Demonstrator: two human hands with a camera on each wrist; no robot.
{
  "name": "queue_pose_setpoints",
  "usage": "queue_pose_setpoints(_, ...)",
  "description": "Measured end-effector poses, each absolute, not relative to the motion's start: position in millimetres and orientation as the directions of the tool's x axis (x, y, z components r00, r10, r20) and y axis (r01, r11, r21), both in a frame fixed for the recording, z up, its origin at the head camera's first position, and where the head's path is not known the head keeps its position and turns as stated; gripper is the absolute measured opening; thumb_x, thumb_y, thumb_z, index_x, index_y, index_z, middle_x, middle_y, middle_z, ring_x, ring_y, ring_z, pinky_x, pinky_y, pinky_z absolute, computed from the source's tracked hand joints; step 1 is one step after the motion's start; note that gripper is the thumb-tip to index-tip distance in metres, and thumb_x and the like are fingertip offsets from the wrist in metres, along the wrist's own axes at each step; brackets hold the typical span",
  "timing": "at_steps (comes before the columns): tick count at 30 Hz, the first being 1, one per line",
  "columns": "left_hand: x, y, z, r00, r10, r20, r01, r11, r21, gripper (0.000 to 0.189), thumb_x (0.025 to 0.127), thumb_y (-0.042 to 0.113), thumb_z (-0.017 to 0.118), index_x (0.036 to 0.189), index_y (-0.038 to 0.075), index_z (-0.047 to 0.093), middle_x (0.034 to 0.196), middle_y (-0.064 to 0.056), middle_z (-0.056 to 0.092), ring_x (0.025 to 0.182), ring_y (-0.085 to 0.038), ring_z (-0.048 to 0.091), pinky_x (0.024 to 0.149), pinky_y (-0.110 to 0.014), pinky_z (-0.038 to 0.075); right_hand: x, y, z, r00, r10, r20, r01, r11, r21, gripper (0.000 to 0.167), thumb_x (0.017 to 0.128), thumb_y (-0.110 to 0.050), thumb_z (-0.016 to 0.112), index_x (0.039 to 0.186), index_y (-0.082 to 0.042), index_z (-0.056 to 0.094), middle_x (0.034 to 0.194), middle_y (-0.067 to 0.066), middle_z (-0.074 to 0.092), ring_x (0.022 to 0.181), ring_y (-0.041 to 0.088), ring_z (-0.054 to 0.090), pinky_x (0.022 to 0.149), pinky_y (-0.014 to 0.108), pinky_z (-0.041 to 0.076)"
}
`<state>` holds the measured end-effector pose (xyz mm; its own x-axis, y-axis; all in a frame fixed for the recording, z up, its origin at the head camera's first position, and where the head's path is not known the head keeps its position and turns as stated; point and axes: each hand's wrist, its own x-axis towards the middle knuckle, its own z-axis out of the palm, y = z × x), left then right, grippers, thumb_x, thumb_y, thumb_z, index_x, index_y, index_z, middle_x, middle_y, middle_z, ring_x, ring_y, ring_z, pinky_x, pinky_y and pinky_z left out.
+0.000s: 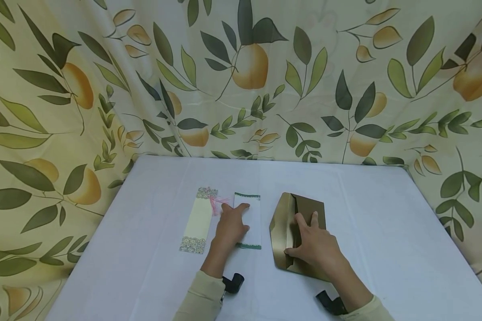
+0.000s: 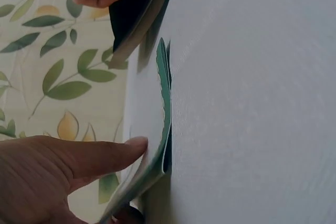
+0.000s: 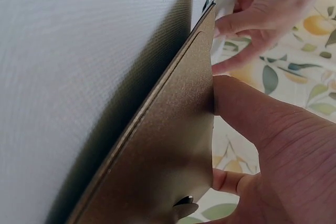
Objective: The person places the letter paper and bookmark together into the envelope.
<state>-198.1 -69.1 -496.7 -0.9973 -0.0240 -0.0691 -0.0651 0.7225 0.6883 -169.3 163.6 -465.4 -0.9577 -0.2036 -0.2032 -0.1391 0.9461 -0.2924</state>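
Pinches with the left hand (image 1: 231, 226) a narrow rectangular white paper card (image 1: 252, 225), trimmed at both short ends in scalloped green. Rests the thumb on the white face and, in the left wrist view, holds one side curved up above the tabletop (image 1: 124, 267), covered in white cloth. Can see two layers along the green trim there.

Grips with the right hand (image 1: 317, 245) a metallic gold-brown paper envelope (image 1: 311, 206), lying to the right of the card and just apart from it. Has the thumb near the lower end of the envelope's mouth and two fingers spread farther up along it. Can see the pointed flap (image 1: 280, 232) opened out toward the left and, in the right wrist view, the envelope tilted over a shadow on the cloth.

Shows to the left of the card a long cream paper strip (image 1: 198, 223), flat and slightly slanted, with a grey-green patterned band at each end. Cannot make out any lettering in the tiny print of those bands. Shows a pink thread tassel (image 1: 215, 205) at the strip's upper right, trailing toward the card.

Wears pale long sleeves (image 1: 202, 296) and a black device (image 1: 234, 283) at each wrist. Faces a cream fabric curtain (image 1: 241, 93), printed with orange fruit and green leaves, beyond the far edge of the tabletop.
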Motion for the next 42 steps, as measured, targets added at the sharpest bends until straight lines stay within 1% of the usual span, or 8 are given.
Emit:
queue_pose_setpoints(7, -197, -74, -497, -0.995, 0.009, -0.099, -0.056, 0.771, 0.634, 0.048, 0.082, 0.008, 0.086, 0.127, 0.011, 0.07, 0.116, -0.02, 0.07, 0.085, -0.03, 0.064, 0.059, -0.04, 0.047, -168, 163, -467, -0.954, -0.206, -0.218, -0.137, 0.946, -0.292, 0.094, 0.076, -0.045, 0.09, 0.143, -0.007, 0.037, 0.151, 0.052, 0.015, 0.053, 0.031, 0.053, 0.046, 0.039, 0.043)
queue_pose_setpoints(9, -197, -76, -496, -0.996, 0.019, -0.092, -0.045, 0.771, 0.635, 0.046, 0.081, 0.009, 0.087, 0.124, 0.01, 0.07, 0.115, -0.018, 0.072, 0.085, -0.03, 0.066, 0.06, -0.041, 0.047, -168, 163, -466, -0.954, -0.206, -0.218, -0.138, 0.947, -0.29, 0.094, 0.076, -0.046, 0.09, 0.143, -0.007, 0.038, 0.151, 0.053, 0.015, 0.054, 0.032, 0.053, 0.047, 0.039, 0.043)
queue_pose_setpoints(11, -197, -78, -496, -0.995, 0.027, -0.094, -0.04, 0.768, 0.639, 0.046, 0.08, 0.01, 0.088, 0.123, 0.01, 0.071, 0.115, -0.018, 0.073, 0.085, -0.03, 0.066, 0.061, -0.041, 0.049, -168, 163, -466, -0.954, -0.204, -0.218, -0.137, 0.948, -0.289, 0.094, 0.076, -0.046, 0.09, 0.143, -0.007, 0.038, 0.151, 0.052, 0.015, 0.055, 0.033, 0.054, 0.047, 0.04, 0.044)
queue_pose_setpoints(17, -197, -79, -497, -0.993, 0.06, -0.099, -0.022, 0.742, 0.67, 0.049, 0.082, 0.009, 0.088, 0.127, 0.009, 0.069, 0.124, -0.018, 0.07, 0.099, -0.031, 0.067, 0.076, -0.044, 0.055, -168, 162, -469, -0.958, -0.216, -0.188, -0.159, 0.948, -0.276, 0.093, 0.074, -0.045, 0.091, 0.141, -0.006, 0.04, 0.148, 0.054, 0.019, 0.05, 0.033, 0.053, 0.046, 0.042, 0.046)
queue_pose_setpoints(23, -199, -81, -499, -0.995, 0.072, -0.071, 0.005, 0.734, 0.679, 0.056, 0.081, 0.007, 0.088, 0.134, 0.007, 0.067, 0.132, -0.017, 0.067, 0.116, -0.036, 0.065, 0.088, -0.049, 0.054, -169, 162, -469, -0.959, -0.217, -0.182, -0.165, 0.95, -0.265, 0.093, 0.073, -0.046, 0.091, 0.14, -0.005, 0.04, 0.148, 0.054, 0.02, 0.05, 0.033, 0.053, 0.047, 0.044, 0.047)
queue_pose_setpoints(28, -201, -83, -498, -0.994, 0.085, -0.069, 0.019, 0.749, 0.662, 0.054, 0.08, 0.009, 0.089, 0.131, 0.006, 0.07, 0.129, -0.017, 0.068, 0.115, -0.037, 0.065, 0.089, -0.05, 0.053, -169, 162, -468, -0.958, -0.216, -0.187, -0.162, 0.95, -0.268, 0.093, 0.074, -0.046, 0.091, 0.141, -0.005, 0.041, 0.148, 0.054, 0.019, 0.052, 0.035, 0.055, 0.048, 0.044, 0.048)
queue_pose_setpoints(34, -202, -86, -495, -0.989, 0.128, -0.076, 0.044, 0.735, 0.676, 0.055, 0.084, 0.004, 0.083, 0.136, 0.003, 0.065, 0.137, -0.02, 0.062, 0.126, -0.037, 0.058, 0.102, -0.05, 0.047, -170, 163, -467, -0.957, -0.215, -0.194, -0.159, 0.95, -0.267, 0.095, 0.074, -0.046, 0.09, 0.143, -0.005, 0.04, 0.149, 0.054, 0.019, 0.056, 0.04, 0.058, 0.048, 0.045, 0.048)
queue_pose_setpoints(42, -202, -88, -490, -0.986, 0.148, -0.071, 0.062, 0.734, 0.676, 0.059, 0.083, 0.001, 0.083, 0.139, 0.002, 0.063, 0.136, -0.019, 0.061, 0.122, -0.034, 0.059, 0.101, -0.049, 0.049, -170, 163, -466, -0.956, -0.212, -0.201, -0.157, 0.954, -0.256, 0.096, 0.074, -0.047, 0.09, 0.143, -0.005, 0.039, 0.149, 0.053, 0.018, 0.065, 0.049, 0.062, 0.05, 0.047, 0.05)
